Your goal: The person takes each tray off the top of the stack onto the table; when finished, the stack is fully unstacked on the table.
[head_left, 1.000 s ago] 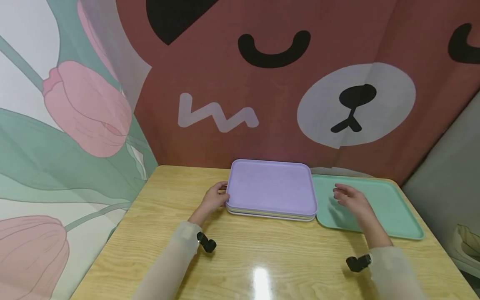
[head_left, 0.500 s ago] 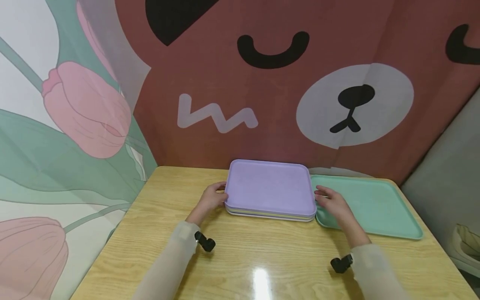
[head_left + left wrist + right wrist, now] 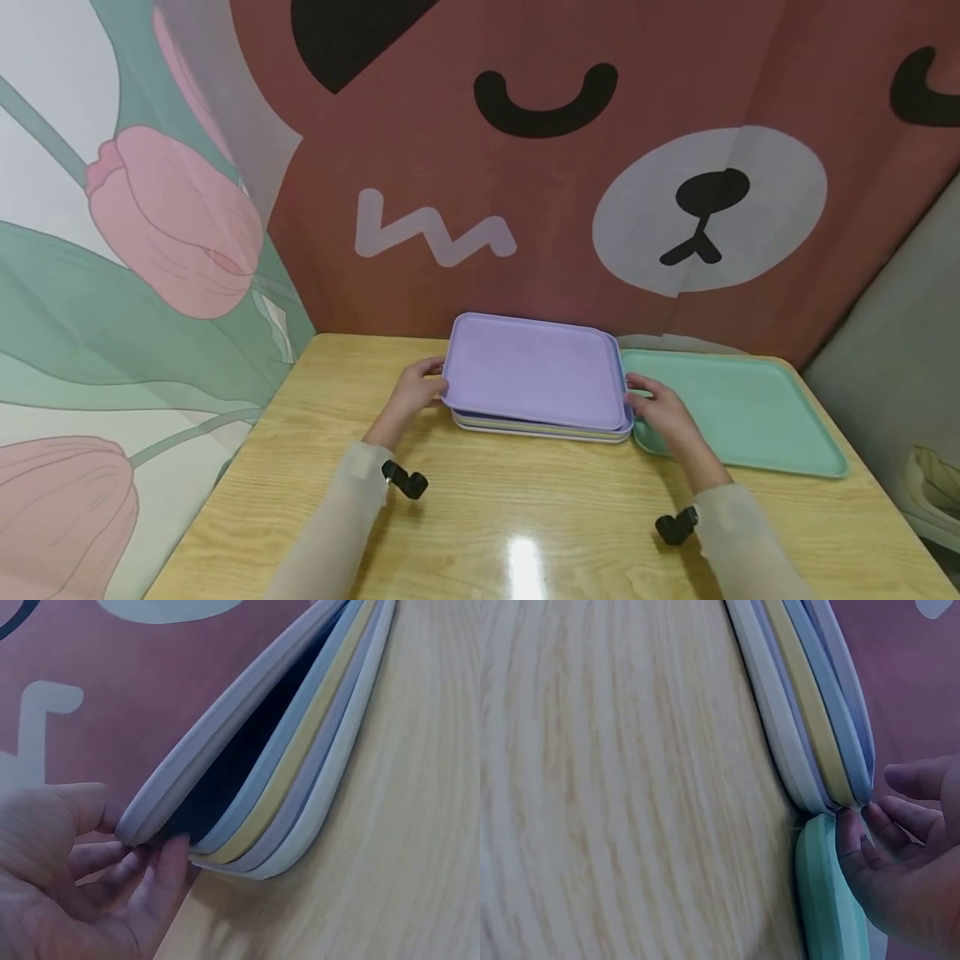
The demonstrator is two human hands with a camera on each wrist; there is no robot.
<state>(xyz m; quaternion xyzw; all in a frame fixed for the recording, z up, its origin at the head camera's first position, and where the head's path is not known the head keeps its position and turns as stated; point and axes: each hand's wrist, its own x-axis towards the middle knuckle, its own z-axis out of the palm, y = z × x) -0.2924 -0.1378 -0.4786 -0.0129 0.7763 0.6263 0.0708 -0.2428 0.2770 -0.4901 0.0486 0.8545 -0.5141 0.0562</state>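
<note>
My left hand (image 3: 408, 396) pinches the left edge of a light purple tray (image 3: 536, 367), the top one of a stack. In the left wrist view, its rim is raised at that end, with a dark gap above the blue tray (image 3: 270, 761). Beneath lie a yellow tray (image 3: 289, 772), another purple tray (image 3: 319, 757) and a white tray (image 3: 334, 780). At the stack's right side, my right hand (image 3: 667, 412) touches the tray edges with its fingertips. Its thumb (image 3: 911, 778) stands slightly apart from the rims in the right wrist view.
A mint green tray (image 3: 757, 417) lies flat on the wooden table (image 3: 450, 517), right against the stack. Behind the table's back edge hangs a bear-printed cloth (image 3: 420, 300). A grey wall (image 3: 900, 350) borders the right side.
My right hand has moved left from over the green tray to the stack's right edge. The left hand has raised the top purple tray's left end and shifted it slightly left.
</note>
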